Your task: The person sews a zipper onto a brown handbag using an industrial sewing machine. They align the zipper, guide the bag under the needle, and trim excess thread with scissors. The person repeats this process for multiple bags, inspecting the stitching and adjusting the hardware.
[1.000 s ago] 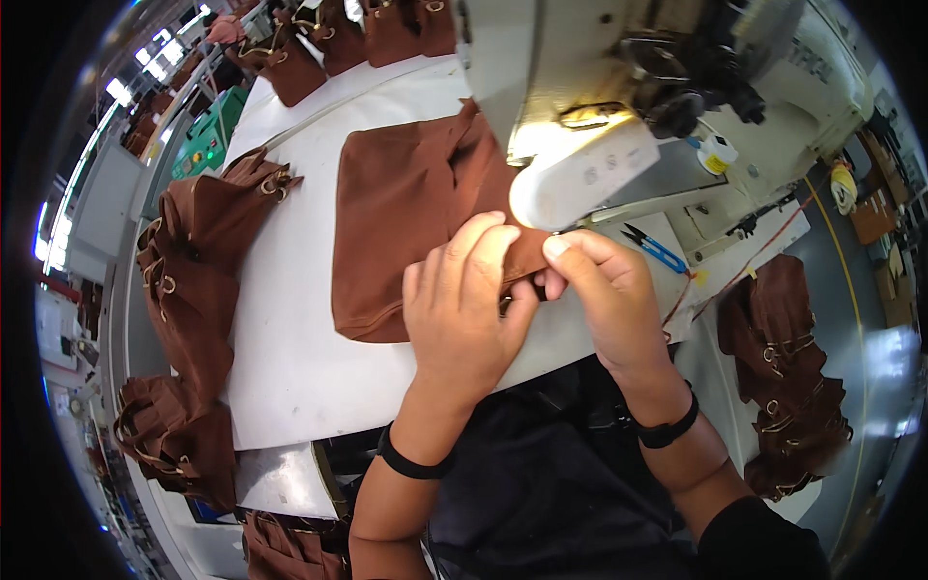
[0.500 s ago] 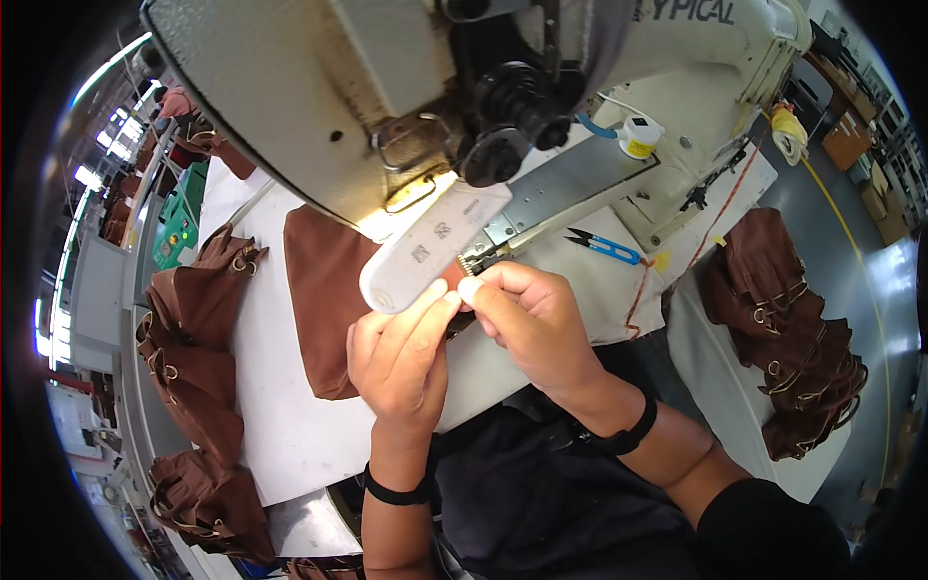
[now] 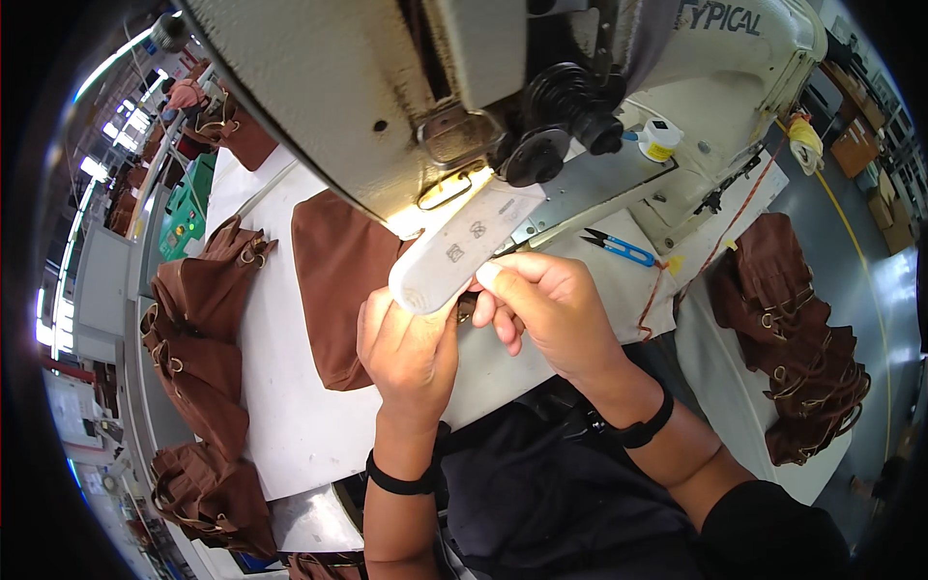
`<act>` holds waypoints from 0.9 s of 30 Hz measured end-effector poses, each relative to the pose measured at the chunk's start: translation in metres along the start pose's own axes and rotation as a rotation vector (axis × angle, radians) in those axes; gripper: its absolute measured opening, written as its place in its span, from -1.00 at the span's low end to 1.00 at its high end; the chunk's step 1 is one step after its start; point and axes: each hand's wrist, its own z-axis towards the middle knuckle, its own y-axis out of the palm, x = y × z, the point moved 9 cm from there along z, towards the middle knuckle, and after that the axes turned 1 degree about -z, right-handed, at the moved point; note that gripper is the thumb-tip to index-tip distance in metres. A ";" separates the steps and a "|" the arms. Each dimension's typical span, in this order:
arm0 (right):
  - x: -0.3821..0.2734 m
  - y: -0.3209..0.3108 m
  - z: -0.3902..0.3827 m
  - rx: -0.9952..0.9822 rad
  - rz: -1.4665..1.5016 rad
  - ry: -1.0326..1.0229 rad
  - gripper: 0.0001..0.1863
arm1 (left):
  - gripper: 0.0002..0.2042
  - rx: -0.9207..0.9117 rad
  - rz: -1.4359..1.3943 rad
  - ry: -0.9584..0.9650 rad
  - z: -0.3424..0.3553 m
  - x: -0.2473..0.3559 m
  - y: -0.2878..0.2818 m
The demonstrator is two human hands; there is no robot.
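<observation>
My left hand point(image 3: 411, 350) is bent over the near edge of a brown bag point(image 3: 343, 290). Its fingers are closed, and their tips go under a pale rounded plate point(image 3: 435, 259) on the sewing machine point(image 3: 387, 106). What they hold is hidden. To the right of the plate's edge, my right hand point(image 3: 559, 314) pinches with thumb and forefinger, its other fingers loosely curled. Whatever sits in that pinch is too small or covered to name. A small dark and brassy bit point(image 3: 467, 307) shows between the hands. The machine's lamp lights the spot above the plate.
Blue-handled thread snips point(image 3: 619, 248) lie right of my right hand. Behind them is a small white oil bottle point(image 3: 660, 140). Brown bags point(image 3: 198, 362) line the table's left side, and more brown bags point(image 3: 783, 338) are heaped at the right. A person point(image 3: 184, 94) is far left.
The view has shifted a little, so the machine sits further right. My left fingertips have slipped under the pale plate. My right hand has drawn slightly apart from the left, its lower fingers more visible.
</observation>
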 end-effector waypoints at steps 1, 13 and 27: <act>0.000 -0.001 0.000 -0.014 0.010 -0.002 -0.78 | -0.80 -0.009 0.012 0.014 0.001 0.002 0.000; 0.000 0.001 0.002 0.093 0.007 -0.045 -0.76 | -0.83 0.014 -0.017 0.032 0.001 -0.010 0.003; 0.003 0.001 0.002 0.148 0.009 -0.104 -0.73 | -0.82 0.074 -0.030 0.054 0.009 -0.005 0.005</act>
